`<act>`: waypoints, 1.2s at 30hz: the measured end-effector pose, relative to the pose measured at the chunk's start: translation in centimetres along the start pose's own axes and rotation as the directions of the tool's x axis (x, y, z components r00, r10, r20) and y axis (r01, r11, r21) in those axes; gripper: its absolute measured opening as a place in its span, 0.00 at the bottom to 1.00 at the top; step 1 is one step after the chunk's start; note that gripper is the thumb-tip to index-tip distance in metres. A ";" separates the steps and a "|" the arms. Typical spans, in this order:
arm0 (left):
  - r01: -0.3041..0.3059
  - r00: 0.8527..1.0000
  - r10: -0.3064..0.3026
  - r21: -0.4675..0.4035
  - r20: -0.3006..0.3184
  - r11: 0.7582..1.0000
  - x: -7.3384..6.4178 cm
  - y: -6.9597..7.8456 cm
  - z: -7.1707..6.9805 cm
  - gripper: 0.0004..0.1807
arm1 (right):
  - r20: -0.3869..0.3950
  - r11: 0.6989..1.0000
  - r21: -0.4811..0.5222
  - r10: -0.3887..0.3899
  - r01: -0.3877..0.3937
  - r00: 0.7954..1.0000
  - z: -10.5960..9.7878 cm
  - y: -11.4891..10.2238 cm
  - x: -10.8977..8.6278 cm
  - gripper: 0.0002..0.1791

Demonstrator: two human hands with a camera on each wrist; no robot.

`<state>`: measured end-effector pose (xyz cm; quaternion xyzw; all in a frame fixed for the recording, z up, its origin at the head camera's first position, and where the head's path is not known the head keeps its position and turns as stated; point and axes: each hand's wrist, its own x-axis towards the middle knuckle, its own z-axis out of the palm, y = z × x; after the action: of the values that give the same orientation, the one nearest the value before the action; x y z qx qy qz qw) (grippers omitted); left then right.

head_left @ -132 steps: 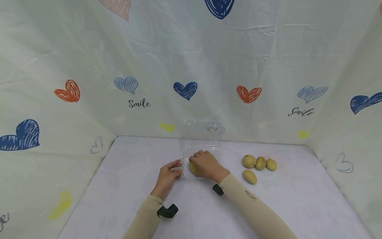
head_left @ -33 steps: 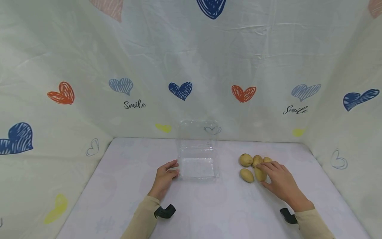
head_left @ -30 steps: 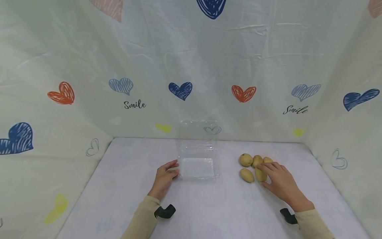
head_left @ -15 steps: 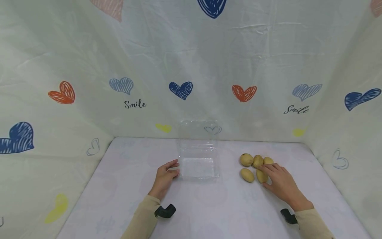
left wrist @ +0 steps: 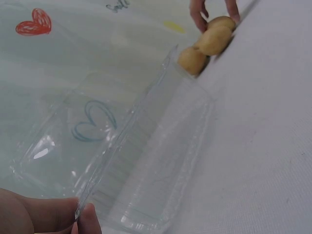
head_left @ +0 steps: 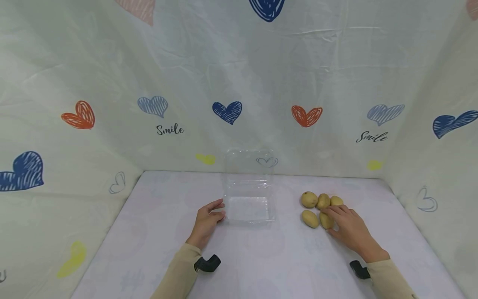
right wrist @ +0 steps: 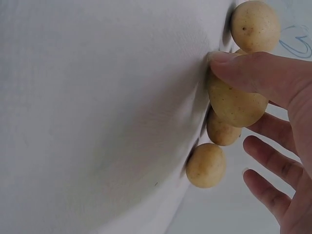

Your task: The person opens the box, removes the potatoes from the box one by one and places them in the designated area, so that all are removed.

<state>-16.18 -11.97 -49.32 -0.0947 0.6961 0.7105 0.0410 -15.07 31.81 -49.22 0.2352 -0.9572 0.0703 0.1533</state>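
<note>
My left hand pinches the near left rim of a clear plastic clamshell box between thumb and fingers, as the left wrist view shows close up. The box's lid stands raised at the back, and bare bottom shows inside. At the right, my right hand holds a potato between thumb and fingers, low at the table. Beside it lies another potato. Just behind, a row of potatoes sits close together, partly hidden by the hand in the right wrist view.
A white table carries everything. Behind it and at both sides hangs a pale sheet printed with hearts. Each wrist wears a small black camera mount.
The right hand has gone from inside the box to the potatoes at the right, and the potato it held there is out of the box. The left hand stays at the rim.
</note>
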 end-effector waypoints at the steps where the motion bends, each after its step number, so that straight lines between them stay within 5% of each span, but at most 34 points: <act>1: -0.001 1.000 0.001 0.001 0.000 1.000 0.0 0.0 0.0 0.27 | 0.004 1.000 -0.001 0.001 -0.001 1.000 0.0 0.0 0.0 0.36; 36: 0.011 1.000 -0.011 -0.002 -0.014 1.000 0.3 -0.4 0.1 0.26 | -0.004 0.997 0.015 -0.071 0.071 0.997 0.5 0.2 0.3 0.34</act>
<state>-16.41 -11.86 -49.73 -0.1035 0.6952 0.7102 0.0400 -15.54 31.74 -49.65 0.2702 -0.9473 0.0726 0.1557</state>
